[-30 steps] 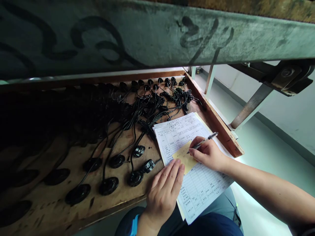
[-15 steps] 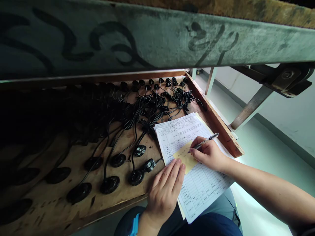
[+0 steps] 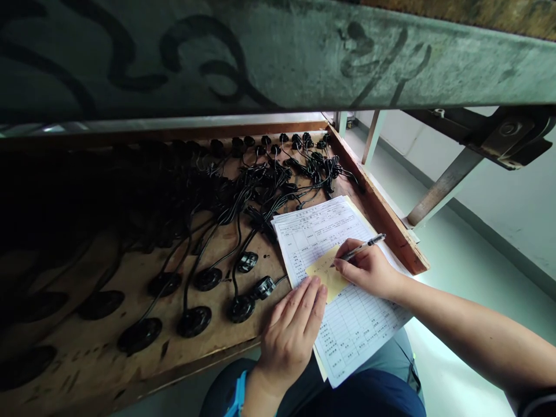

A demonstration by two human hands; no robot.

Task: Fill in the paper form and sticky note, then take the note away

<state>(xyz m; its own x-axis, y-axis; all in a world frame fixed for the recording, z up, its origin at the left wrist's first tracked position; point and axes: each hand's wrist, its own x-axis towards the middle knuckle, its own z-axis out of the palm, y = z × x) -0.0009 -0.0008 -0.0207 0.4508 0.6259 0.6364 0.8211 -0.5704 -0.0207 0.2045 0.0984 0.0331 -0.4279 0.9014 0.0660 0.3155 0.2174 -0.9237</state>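
My right hand [image 3: 369, 269] is closed round a pen [image 3: 361, 248], its tip resting on a yellow sticky note [image 3: 324, 273]. The note lies on a printed white form [image 3: 334, 272] that hangs over the front edge of a wooden shelf board [image 3: 130, 359]. My left hand [image 3: 292, 330] lies flat with fingers stretched out, pressing the lower left of the form just below the note.
Several black round parts with cords [image 3: 243, 197] lie spread across the board left of the form. A green metal beam [image 3: 278, 52] runs overhead. A wooden side rail [image 3: 373, 208] bounds the board on the right, with a metal bracket [image 3: 499, 139] and pale floor [image 3: 460, 255] beyond.
Both hands have stayed on the form, with the pen tip still on the yellow note. The view has shifted slightly.
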